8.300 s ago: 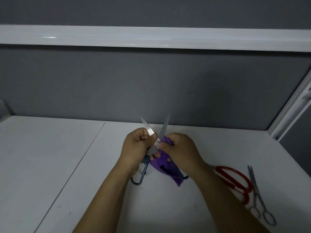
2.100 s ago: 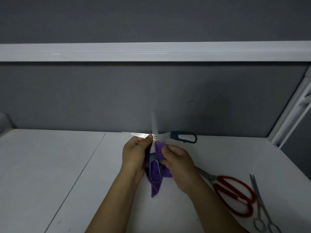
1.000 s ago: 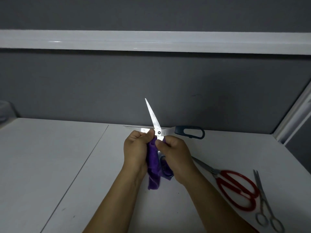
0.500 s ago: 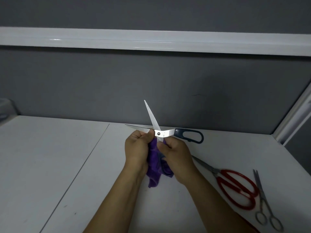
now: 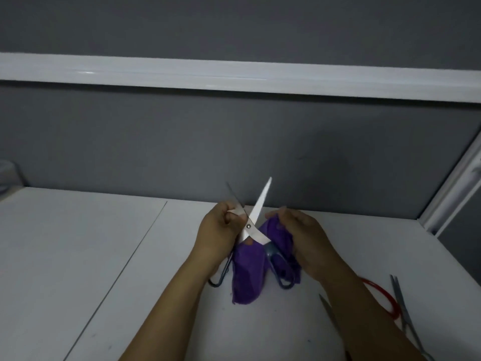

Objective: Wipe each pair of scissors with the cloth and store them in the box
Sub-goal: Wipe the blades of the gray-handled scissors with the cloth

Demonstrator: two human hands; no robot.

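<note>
The blue-handled scissors (image 5: 256, 213) are held above the white table with their blades spread apart and pointing up and away. My left hand (image 5: 217, 234) pinches one blade near the pivot. My right hand (image 5: 303, 239) grips the purple cloth (image 5: 248, 272), which hangs under the scissors and covers part of the handles. Red-handled scissors (image 5: 384, 295) lie on the table at the right, mostly hidden by my right forearm. All-metal scissors (image 5: 402, 307) lie just right of them. The box cannot be made out for certain.
The white table (image 5: 78, 243) has a seam running diagonally left of my hands. A grey wall with a white rail (image 5: 234, 76) closes the back. A white frame (image 5: 453, 188) borders the right side. A pale object (image 5: 6, 173) sits at the far left edge.
The scissors have been turned: both handles now point down toward me and the blades point up. My right hand has shifted right with the cloth, away from the pivot.
</note>
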